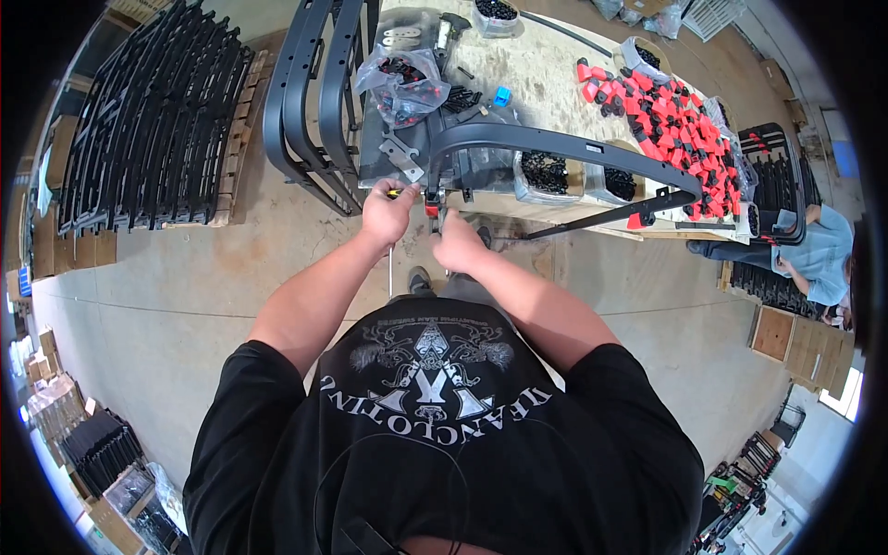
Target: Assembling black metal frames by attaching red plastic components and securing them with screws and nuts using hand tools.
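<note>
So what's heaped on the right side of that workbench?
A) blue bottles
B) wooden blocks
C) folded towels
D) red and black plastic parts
D: a pile of red and black plastic parts covers the right side of the workbench, beyond the curved black metal frame that the left hand and right hand work on.

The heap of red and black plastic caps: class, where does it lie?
In the head view, the heap of red and black plastic caps lies on the wooden workbench, upper right, beyond the curved black metal frame.

Bright even daylight, soft faint shadows, sharp centre, strong fisheye bending, black vignetted corners
</note>
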`<state>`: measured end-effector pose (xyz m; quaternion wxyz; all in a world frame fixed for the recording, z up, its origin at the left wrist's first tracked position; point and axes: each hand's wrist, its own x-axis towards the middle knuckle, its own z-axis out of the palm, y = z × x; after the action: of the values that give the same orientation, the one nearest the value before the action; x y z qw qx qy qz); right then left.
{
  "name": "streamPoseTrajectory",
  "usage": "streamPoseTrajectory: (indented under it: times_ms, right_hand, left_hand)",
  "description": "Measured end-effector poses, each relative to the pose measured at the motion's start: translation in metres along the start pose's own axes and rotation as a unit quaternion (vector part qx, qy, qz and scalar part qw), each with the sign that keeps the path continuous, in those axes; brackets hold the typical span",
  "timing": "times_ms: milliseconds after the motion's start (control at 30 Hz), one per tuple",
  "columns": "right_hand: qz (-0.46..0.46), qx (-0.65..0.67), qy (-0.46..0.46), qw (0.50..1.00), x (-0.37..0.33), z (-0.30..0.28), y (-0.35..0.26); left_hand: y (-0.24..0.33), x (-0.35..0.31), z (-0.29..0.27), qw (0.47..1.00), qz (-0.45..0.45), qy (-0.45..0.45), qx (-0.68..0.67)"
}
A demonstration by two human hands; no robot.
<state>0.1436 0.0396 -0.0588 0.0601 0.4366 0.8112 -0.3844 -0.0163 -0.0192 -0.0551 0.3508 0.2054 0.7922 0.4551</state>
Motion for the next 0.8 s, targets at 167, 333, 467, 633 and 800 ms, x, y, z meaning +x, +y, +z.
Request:
streamPoseTrajectory:
  times_ms: [167,333,467,633,800]
  right_hand:
    - [0.045,0.121,-0.091,0.987,0.012,0.005,0.013]
    - [-0.048,0.281,-0.068,0.956,-0.024,0.027,0.024]
    - [-0.007,0.181,-0.054,0.982,-0.024,0.024,0.015]
    - [0.043,0.100,-0.082,0.991,-0.026,0.013,0.003]
    - [0.047,0.078,-0.065,0.994,-0.025,0.019,0.001]
  left_hand:
    - [-0.001,-0.001,-0.001,0.999,-0.024,-0.013,-0.028]
    - [-0.003,-0.003,-0.004,1.000,0.014,-0.008,-0.010]
    - [0.006,-0.020,-0.008,0.998,0.013,0.054,0.042]
    - [0.002,-0.059,-0.021,0.976,-0.071,-0.074,0.193]
    - [-0.014,-0.048,-0.013,0.980,-0.015,-0.034,0.198]
